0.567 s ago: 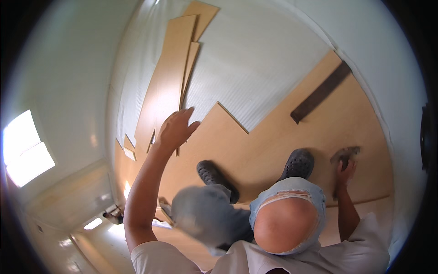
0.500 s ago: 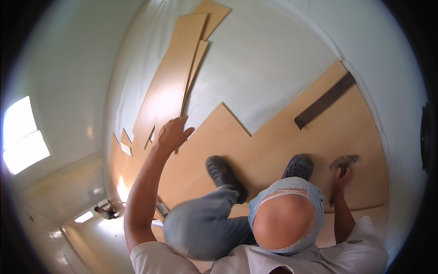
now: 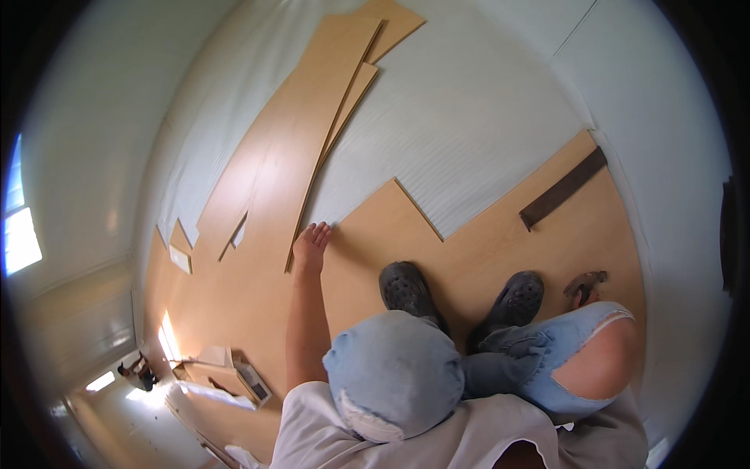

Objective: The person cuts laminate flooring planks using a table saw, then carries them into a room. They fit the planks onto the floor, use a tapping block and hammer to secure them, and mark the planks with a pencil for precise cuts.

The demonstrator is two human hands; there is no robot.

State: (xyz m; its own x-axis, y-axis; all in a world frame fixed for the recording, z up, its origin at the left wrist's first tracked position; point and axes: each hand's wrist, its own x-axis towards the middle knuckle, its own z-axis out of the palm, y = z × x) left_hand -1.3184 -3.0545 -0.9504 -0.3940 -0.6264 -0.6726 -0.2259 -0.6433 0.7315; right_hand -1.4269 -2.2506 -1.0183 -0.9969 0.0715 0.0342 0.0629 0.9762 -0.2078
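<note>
My left hand (image 3: 312, 242) is over the laid wood-look floor, between the edge of a loose plank (image 3: 285, 156) and the stepped front of the laid boards (image 3: 383, 227). Its fingers are stretched out and nothing shows in them; whether it touches the floor I cannot tell. Beyond my right foot, my right hand (image 3: 587, 297) is wrapped round a hammer (image 3: 586, 281), low over the boards and partly hidden behind my knee. A dark flat bar (image 3: 564, 187) lies on the boards near the right wall, farther off than the hammer.
More loose planks (image 3: 391, 27) lie overlapping on the pale ribbed underlay (image 3: 445, 102). A small offcut (image 3: 180, 259) lies at the left. An opened carton (image 3: 250, 379) stands on the floor at lower left. Another person (image 3: 139, 374) is far off at the left.
My knees have swung to the right and the view has shifted. My left hand has come lower, with its fingers spread toward the board edge. The hammer stays in my right hand.
</note>
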